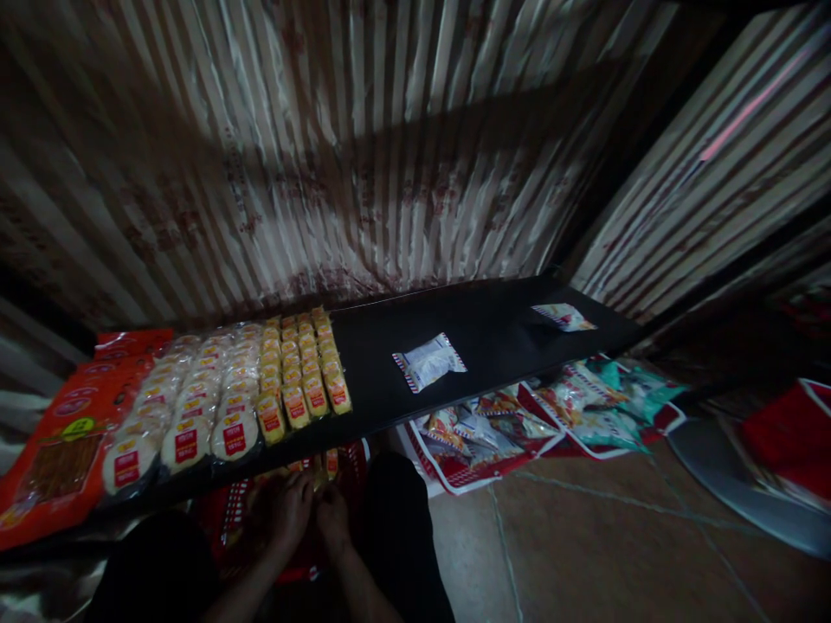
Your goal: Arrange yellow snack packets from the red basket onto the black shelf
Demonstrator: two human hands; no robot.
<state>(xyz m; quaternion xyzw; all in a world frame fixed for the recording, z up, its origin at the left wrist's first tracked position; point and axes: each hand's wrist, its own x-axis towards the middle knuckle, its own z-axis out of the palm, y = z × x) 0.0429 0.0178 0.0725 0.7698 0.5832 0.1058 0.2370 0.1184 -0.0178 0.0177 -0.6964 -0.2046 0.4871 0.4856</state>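
Observation:
Both hands reach down into a red basket in front of the shelf, between dark-clothed knees. My left hand has its fingers curled together. Close beside it, my right hand is also closed. A small yellow-wrapped snack pack shows between the fingertips, partly covered by them. More packs lie in the basket, dim and half hidden by the hands. On the black shelf above stand rows of yellow-wrapped snack packs with red labels. Left of these are rows of round white packaged cakes.
Orange snack bags lie at the shelf's left end. Two white-and-blue packets, one nearer and one farther, rest on the black shelf. Red baskets of bagged snacks sit below; corrugated sheeting stands behind.

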